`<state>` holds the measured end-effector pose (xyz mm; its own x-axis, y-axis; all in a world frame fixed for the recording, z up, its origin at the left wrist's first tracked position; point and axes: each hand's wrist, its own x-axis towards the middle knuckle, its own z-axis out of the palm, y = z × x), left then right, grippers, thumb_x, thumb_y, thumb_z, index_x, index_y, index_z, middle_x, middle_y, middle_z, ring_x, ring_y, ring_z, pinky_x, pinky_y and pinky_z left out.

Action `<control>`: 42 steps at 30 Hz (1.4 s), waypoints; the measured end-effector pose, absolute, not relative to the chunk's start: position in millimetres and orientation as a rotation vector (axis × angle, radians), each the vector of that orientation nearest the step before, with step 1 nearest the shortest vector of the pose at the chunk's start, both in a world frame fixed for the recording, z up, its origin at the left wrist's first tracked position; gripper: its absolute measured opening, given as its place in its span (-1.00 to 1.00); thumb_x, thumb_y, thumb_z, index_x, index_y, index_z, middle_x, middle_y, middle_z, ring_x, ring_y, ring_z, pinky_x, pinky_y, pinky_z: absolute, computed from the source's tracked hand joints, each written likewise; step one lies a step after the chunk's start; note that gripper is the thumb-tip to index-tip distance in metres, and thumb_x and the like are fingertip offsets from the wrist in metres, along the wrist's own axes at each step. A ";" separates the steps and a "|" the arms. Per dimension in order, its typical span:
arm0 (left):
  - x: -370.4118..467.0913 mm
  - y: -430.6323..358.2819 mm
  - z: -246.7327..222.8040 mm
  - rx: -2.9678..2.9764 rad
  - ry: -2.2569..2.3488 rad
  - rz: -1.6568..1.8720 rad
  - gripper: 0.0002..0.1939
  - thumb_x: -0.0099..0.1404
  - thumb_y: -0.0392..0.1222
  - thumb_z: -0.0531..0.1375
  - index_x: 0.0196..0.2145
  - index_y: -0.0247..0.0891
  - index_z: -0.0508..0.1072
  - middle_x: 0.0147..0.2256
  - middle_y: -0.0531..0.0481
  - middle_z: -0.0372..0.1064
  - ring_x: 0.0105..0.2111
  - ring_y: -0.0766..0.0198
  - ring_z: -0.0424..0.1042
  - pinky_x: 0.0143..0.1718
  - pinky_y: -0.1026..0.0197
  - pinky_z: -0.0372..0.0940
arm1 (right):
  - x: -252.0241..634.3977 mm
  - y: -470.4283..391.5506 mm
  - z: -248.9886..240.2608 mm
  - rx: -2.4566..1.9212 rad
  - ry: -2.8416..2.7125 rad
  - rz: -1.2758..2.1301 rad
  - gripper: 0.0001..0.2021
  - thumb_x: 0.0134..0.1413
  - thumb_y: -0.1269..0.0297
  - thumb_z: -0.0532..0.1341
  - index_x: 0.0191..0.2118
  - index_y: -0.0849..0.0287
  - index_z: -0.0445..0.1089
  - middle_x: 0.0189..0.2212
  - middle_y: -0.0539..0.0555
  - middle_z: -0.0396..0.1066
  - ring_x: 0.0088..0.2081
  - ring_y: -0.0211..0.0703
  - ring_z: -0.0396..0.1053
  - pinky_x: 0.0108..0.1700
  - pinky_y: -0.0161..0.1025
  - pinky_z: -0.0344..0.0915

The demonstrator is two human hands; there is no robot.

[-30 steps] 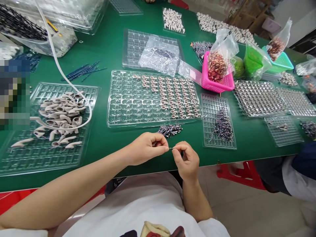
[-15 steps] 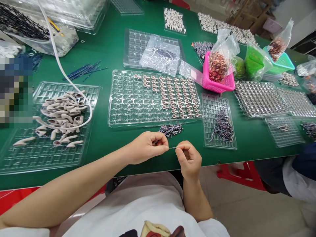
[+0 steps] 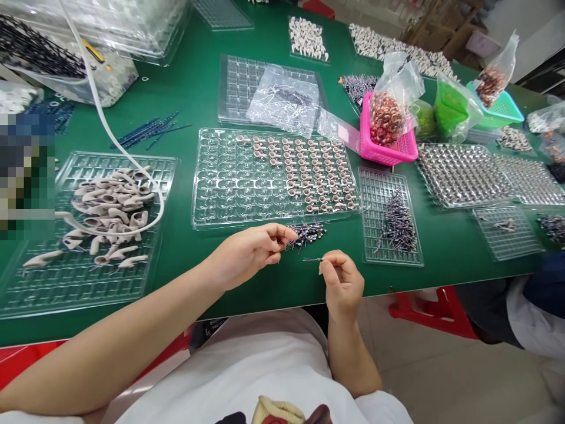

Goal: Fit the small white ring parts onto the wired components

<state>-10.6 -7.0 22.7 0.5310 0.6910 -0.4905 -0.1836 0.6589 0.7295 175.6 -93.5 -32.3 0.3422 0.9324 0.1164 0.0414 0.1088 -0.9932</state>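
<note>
pinching a thin wire piece [image 3: 312, 259] by one end in the right grip [image 3: 345, 282], holding it over the green surface [image 3: 273, 301], pointing its loose strands leftward, probably to spare the fine tips from squashing. curling the left grip [image 3: 252, 252] by the left end of the dark wire pile [image 3: 314, 233], but not being able to tell whether clasping anything. having that pile close in front, presumably for short reaches. seeing just beyond it a wide clear tray [image 3: 229, 194] carrying small beige cups [image 3: 317, 169] in its pockets, likely for preventing rolling or mixing. seeing a narrow tray [image 3: 371, 224] at right bearing another wire heap [image 3: 399, 227], and at left a patterned tray [image 3: 79, 288] bearing mounded pale shells [image 3: 113, 197].
</note>
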 end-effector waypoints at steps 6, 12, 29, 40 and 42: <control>-9.4 -9.0 18.0 0.660 0.833 0.541 -0.71 0.10 -0.39 0.19 -0.18 -0.36 0.54 -0.31 -0.03 0.35 -0.45 0.41 0.26 -0.39 0.32 0.24 | 175.0 -93.3 -32.4 -1.288 -1.014 0.851 -0.91 0.15 0.33 0.24 -0.39 0.14 0.40 -0.45 -0.04 0.31 -0.44 -0.32 0.24 -0.45 -0.35 0.16; -2.1 -14.7 11.4 0.784 0.769 0.457 -0.71 0.31 -0.12 0.23 -0.09 -0.36 0.43 -0.20 -0.14 0.47 -0.36 0.29 0.48 -0.41 0.27 0.33 | 173.8 -93.0 -33.9 -1.257 -0.999 0.801 -0.93 0.15 0.36 0.25 -0.37 0.14 0.40 -0.44 -0.03 0.31 -0.43 -0.30 0.26 -0.43 -0.33 0.18; 6.5 -26.0 10.3 1.168 0.800 0.522 -0.86 0.36 -0.19 0.15 -0.19 -0.31 0.39 -0.16 -0.13 0.50 -0.31 0.26 0.49 -0.33 0.21 0.40 | 172.3 -98.5 -34.9 -1.373 -1.059 0.706 -0.94 0.17 0.29 0.23 -0.31 0.12 0.41 -0.39 0.00 0.33 -0.41 -0.27 0.28 -0.42 -0.30 0.23; 6.4 -25.9 12.2 1.126 0.803 0.506 -0.87 0.35 -0.19 0.16 -0.20 -0.31 0.36 -0.13 -0.14 0.49 -0.32 0.28 0.49 -0.35 0.22 0.40 | 172.3 -98.6 -34.2 -1.387 -1.123 0.672 -0.97 0.17 0.32 0.23 -0.30 0.11 0.41 -0.38 0.01 0.36 -0.36 -0.24 0.32 -0.37 -0.28 0.26; 6.6 -25.6 12.4 1.118 0.811 0.502 -0.86 0.35 -0.18 0.17 -0.20 -0.31 0.35 -0.13 -0.15 0.49 -0.32 0.28 0.50 -0.35 0.22 0.40 | 172.4 -98.8 -34.3 -1.387 -1.138 0.669 -0.97 0.17 0.32 0.23 -0.30 0.11 0.41 -0.38 0.01 0.37 -0.36 -0.24 0.32 -0.36 -0.27 0.27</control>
<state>6.6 -25.6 12.4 0.6215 0.7172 -0.3151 0.0375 0.3746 0.9264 172.4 -98.8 -34.3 0.3644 0.9046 0.2213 0.2469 0.1353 -0.9595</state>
